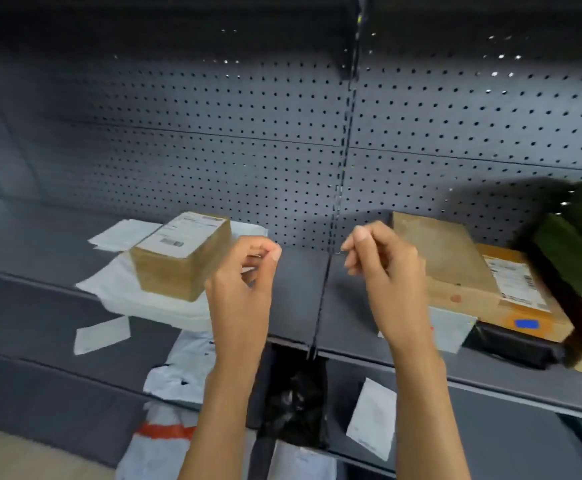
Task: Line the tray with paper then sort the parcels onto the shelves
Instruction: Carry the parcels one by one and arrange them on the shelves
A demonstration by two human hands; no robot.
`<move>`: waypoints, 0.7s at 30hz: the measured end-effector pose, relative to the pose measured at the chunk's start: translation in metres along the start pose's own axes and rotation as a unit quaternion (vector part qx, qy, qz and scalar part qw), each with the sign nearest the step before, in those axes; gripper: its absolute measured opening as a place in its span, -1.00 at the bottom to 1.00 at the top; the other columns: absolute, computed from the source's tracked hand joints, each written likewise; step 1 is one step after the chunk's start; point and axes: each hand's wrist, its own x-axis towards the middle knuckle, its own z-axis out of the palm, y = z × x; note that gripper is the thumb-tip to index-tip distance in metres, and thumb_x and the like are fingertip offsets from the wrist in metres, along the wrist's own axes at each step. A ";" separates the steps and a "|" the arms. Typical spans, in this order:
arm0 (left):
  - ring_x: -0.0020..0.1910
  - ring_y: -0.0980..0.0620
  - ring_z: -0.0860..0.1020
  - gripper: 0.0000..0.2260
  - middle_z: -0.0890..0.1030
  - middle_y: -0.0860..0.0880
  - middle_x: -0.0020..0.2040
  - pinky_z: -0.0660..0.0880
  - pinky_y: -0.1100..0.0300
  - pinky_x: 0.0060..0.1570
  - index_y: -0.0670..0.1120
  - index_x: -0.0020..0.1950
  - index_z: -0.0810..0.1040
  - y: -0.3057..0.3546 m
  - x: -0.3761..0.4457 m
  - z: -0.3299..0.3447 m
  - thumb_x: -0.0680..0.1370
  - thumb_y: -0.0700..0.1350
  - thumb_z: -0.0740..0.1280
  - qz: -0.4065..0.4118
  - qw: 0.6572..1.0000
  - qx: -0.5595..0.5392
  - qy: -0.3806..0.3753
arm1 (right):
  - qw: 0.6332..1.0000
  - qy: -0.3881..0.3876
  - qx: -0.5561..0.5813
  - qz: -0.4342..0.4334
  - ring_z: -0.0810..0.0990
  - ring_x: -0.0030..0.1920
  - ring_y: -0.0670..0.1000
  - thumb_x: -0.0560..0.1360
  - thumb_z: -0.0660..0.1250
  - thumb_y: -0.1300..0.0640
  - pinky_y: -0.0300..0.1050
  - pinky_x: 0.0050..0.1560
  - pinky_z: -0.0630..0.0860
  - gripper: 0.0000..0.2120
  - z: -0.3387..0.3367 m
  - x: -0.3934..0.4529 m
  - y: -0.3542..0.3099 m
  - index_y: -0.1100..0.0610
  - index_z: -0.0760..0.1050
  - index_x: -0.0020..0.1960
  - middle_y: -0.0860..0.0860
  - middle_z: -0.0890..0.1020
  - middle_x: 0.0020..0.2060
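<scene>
Parcel point(182, 254): brown box, white label on top; left hand point(244, 271), right hand point(386, 268) loosely curled, empty.

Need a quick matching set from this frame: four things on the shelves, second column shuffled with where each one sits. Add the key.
Things:
1. small cardboard box
2. green bundle
3. black pouch
4. black plastic bag

Places:
A. far right, on top of the big cardboard boxes
B. front edge of the right shelf, beside a blue sticker
C. on white mailers, left shelf
D. lower shelf, between the forearms

Pairs: 1-C, 2-A, 3-B, 4-D
</scene>
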 end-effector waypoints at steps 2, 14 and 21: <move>-0.11 0.16 0.61 -0.82 0.65 0.13 -0.18 0.44 0.46 -0.10 0.05 -0.14 0.58 -0.016 0.011 -0.049 0.58 -0.22 0.40 0.003 0.999 0.029 0.030 | 0.999 -0.033 0.019 0.001 0.57 -0.34 -0.15 0.68 0.23 0.06 -0.16 -0.18 0.51 -0.70 0.049 -0.006 -0.012 0.02 0.53 -0.21 -0.05 0.61 -0.39; -0.15 0.16 0.60 -0.85 0.64 0.15 -0.20 0.42 0.47 -0.16 0.06 -0.14 0.58 -0.087 0.040 -0.276 0.58 -0.18 0.40 -0.046 0.956 0.186 0.223 | 0.958 -0.249 0.141 -0.012 0.55 -0.35 -0.01 0.65 0.28 0.05 0.00 -0.19 0.52 -0.69 0.299 -0.039 -0.084 0.17 0.50 -0.22 -0.01 0.56 -0.43; -0.17 0.13 0.59 -0.87 0.64 0.13 -0.20 0.44 0.42 -0.19 0.02 -0.12 0.60 -0.135 0.077 -0.353 0.59 -0.18 0.40 -0.077 0.925 0.235 0.290 | 0.931 -0.329 0.156 -0.016 0.58 -0.35 -0.02 0.65 0.27 0.05 0.08 -0.13 0.58 -0.69 0.416 -0.031 -0.098 0.15 0.48 -0.23 0.03 0.59 -0.42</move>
